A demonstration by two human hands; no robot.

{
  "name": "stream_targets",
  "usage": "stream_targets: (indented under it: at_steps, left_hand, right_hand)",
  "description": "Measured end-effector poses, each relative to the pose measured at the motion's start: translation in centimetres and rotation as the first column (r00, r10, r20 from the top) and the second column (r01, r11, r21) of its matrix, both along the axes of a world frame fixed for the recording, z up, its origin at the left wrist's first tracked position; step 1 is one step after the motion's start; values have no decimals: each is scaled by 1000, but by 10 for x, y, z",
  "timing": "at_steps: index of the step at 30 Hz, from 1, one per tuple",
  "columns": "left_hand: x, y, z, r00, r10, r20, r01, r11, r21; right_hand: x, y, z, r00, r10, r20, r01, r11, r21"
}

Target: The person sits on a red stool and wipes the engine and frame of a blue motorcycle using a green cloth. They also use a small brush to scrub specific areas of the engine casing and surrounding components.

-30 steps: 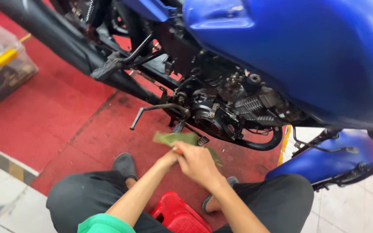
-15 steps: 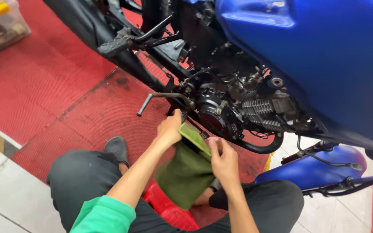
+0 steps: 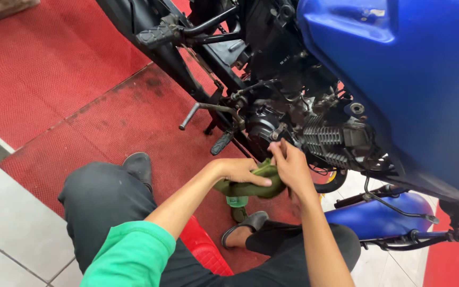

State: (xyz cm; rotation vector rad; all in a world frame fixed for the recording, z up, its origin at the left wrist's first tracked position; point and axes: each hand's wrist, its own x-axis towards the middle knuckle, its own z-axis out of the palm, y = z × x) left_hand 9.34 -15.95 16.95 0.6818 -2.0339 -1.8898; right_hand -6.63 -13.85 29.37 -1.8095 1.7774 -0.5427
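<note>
Green cloth (image 3: 251,183), bunched, held low beside the motorcycle engine (image 3: 314,133), just under the dark crankcase. Left hand (image 3: 240,171) lies over the cloth, grip closed on its top edge. Right hand (image 3: 292,167) pinches the cloth's far end, fingertips near the cooling fins. Person squats on a red stool (image 3: 203,250) over the red floor mat (image 3: 81,95). Blue fuel tank (image 3: 399,79) overhead; kick lever (image 3: 208,109) juts left.

A red textured mat (image 3: 54,79), dark with grime along one seam, covered the workshop floor, bordered at left by pale grey tiles (image 3: 6,223) under even light; a red stool (image 3: 203,250) stood low.
</note>
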Motion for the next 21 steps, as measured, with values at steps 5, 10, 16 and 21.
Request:
stream_targets:
  at_steps: [5, 10, 16, 21]
  left_hand:
    - [-5, 6, -17, 786, 537, 305, -617, 702, 355]
    - [-24, 6, -16, 553, 747, 370, -822, 417, 387]
    - [-37, -73, -8, 591, 685, 426, -784, 612, 103]
    - [-52, -113, -13, 618, 642, 454, -719, 695, -5]
  right_hand:
    - [0, 0, 12, 976, -198, 88, 199, 980, -13]
    - [-19, 30, 15, 946, -256, 197, 270, 962, -44]
    - [-31, 77, 14, 939, -283, 195, 290, 957, -12]
    - [-44, 96, 11, 918, -366, 156, 369, 929, 6]
